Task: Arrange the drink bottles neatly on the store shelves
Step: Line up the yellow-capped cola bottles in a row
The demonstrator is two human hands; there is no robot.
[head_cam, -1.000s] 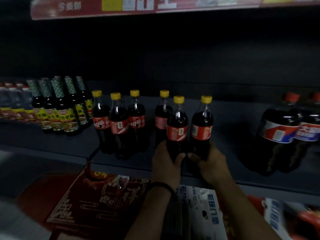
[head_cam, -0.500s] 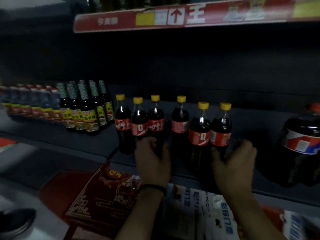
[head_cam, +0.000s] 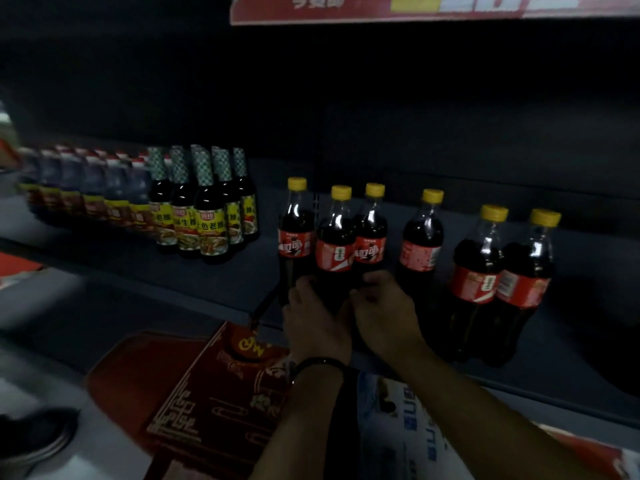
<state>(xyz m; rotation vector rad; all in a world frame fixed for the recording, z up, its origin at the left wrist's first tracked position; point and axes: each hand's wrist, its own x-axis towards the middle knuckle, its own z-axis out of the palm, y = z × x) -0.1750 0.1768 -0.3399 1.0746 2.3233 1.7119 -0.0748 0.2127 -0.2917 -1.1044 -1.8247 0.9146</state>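
1. Water bottles (head_cam: 86,199) and sauce bottles (head_cam: 207,220) stood in rows at the shelf's (head_cam: 242,275) left, with a bare gap to their right.
2. The left grip (head_cam: 317,323) curled round the second cola bottle (head_cam: 335,251) low down, near the front edge, with the first cola bottle (head_cam: 295,237) just beside it.
3. The right grip (head_cam: 384,313) curled round the third cola bottle (head_cam: 371,244).
4. The fourth cola bottle (head_cam: 421,247) stood apart. The pair of cola bottles (head_cam: 502,282) touched at the front edge, with bare shelf beyond.
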